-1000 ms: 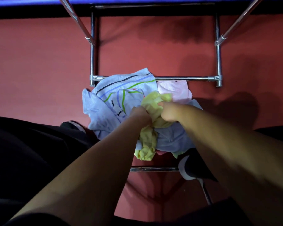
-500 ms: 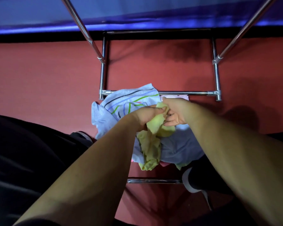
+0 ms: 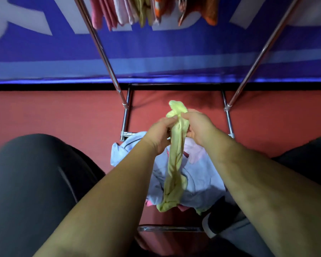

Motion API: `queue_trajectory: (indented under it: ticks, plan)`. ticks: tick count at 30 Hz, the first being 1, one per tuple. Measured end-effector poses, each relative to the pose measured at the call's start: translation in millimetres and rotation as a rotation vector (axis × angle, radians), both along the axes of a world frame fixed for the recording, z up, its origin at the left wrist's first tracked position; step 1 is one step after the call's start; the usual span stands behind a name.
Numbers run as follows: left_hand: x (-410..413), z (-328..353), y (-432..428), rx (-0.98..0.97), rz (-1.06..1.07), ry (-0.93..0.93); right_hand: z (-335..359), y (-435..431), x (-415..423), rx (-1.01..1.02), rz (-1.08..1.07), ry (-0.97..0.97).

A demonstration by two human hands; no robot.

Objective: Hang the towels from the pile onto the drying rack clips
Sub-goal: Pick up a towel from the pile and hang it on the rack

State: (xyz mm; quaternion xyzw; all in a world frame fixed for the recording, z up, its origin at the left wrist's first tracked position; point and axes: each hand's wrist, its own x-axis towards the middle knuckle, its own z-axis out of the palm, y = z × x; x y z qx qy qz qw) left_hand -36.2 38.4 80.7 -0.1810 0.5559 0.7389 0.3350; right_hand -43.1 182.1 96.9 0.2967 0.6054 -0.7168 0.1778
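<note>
Yellow towel (image 3: 175, 164) now lifted mostly off the pile (image 3: 202, 179) below the hands, left hand (image 3: 160, 134) and right hand (image 3: 200, 127) both pinching its top end; next, up to the rack (image 3: 102, 51).

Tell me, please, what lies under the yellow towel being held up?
Beneath the yellow towel lies the pile: a pale blue cloth and a pink towel. The part directly behind it, and anything deeper in the heap, is covered.

red floor (image 3: 44, 112), blue banner (image 3: 156, 52), dark shoe (image 3: 221, 217).
</note>
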Motion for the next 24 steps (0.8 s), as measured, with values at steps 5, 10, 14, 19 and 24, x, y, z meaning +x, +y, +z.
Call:
queue_trajectory:
  ticks: [5,10,14,19,24]
  plan:
    - [-13.0,62.8,-7.5,-0.030,0.004,0.105,62.8,-10.9,4.8,-0.015,0.033,0.145]
    - [-20.9,135.4,-20.9,-0.180,-0.047,0.369,121.9,-5.0,15.9,0.069,0.078,0.282]
    - [-16.3,177.4,-22.2,-0.232,-0.065,0.610,156.2,5.4,26.3,0.294,0.152,0.367]
    - [-4.9,219.5,-16.4,-0.278,-0.116,0.823,186.2,22.5,32.8,0.341,0.233,0.433]
    - [-6.1,265.4,-7.1,-0.338,-0.137,0.919,217.1,30.6,43.7,0.499,0.382,0.458]
